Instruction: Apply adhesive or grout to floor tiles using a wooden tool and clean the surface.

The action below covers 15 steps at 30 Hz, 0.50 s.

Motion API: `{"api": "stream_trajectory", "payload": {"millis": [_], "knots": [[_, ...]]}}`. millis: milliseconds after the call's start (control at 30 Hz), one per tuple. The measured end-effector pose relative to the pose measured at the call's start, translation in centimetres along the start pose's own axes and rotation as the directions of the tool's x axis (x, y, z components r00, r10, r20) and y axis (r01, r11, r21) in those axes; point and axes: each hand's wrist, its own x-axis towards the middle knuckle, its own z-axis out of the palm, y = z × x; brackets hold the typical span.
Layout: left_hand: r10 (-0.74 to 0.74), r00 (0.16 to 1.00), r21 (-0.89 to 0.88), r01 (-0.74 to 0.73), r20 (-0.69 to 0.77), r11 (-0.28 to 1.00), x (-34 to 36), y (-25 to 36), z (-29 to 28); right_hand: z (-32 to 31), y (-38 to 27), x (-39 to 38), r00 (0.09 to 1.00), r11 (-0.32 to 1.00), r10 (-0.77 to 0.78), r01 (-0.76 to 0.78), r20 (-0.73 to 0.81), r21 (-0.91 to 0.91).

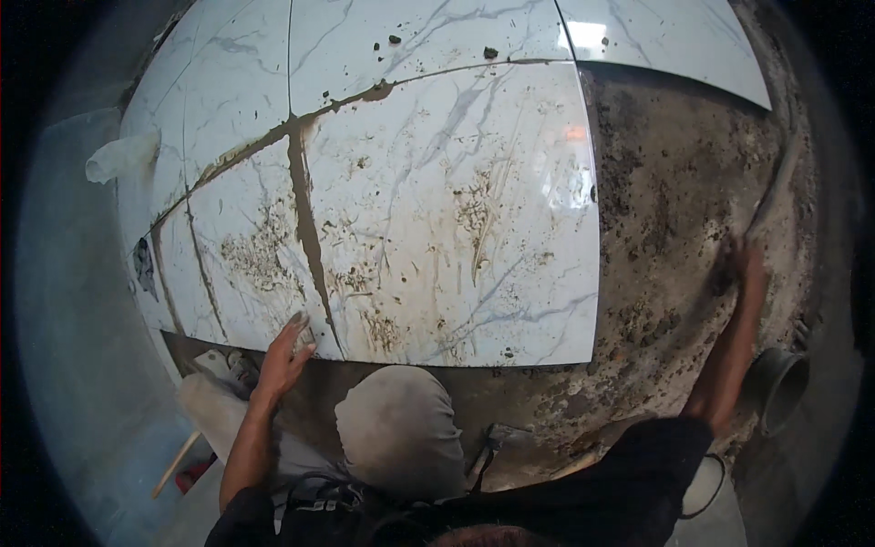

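Observation:
My left hand (284, 357) rests at the near edge of a smaller marbled tile (246, 246), its fingers stretched out and apart. Close to its fingertips runs a joint filled with brown mortar (305, 219). Right of that joint lies a large white tile (456, 228) with grey veins, smeared with mud and crumbs. My right hand (747, 264) reaches far out over bare brown ground (674, 191) beyond the tile's right edge. Its fingers are dark and blurred, so whatever they touch or hold is unclear. A dark, narrow strip (775, 187) runs just beyond it.
More veined tiles (410, 32) extend along the far side, with small dirt lumps on them. A translucent plastic piece (123, 157) sits at the left edge. A bucket (786, 392) lies at the right; a dark-headed tool (497, 438) is beside my knee. A wooden handle (175, 465) leans at lower left.

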Motion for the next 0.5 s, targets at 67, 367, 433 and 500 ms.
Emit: {"api": "stream_trajectory", "payload": {"millis": [67, 367, 433, 500], "knots": [[-0.082, 0.994, -0.031, 0.080, -0.071, 0.996, -1.4, 0.1, -1.4, 0.7, -5.5, -5.3, 0.985, 0.995, 0.077, -0.066, -0.154, 0.073], [-0.035, 0.998, -0.007, 0.034, -0.055, 0.999, -0.2, 1.4, -5.0, -4.5, -12.7, -4.8, 0.989, 0.907, 0.144, -0.121, -0.028, 0.403], [0.029, 1.000, 0.001, -0.029, 0.009, 1.000, -0.3, 1.4, -6.0, -4.6, -8.1, -4.4, 0.993, 0.971, 0.022, 0.007, -0.119, 0.237], [0.135, 0.988, 0.031, -0.137, 0.069, 0.990, 1.1, 1.8, -6.2, -3.6, -2.4, -6.6, 0.988, 0.924, 0.101, -0.050, -0.116, 0.380]]}}
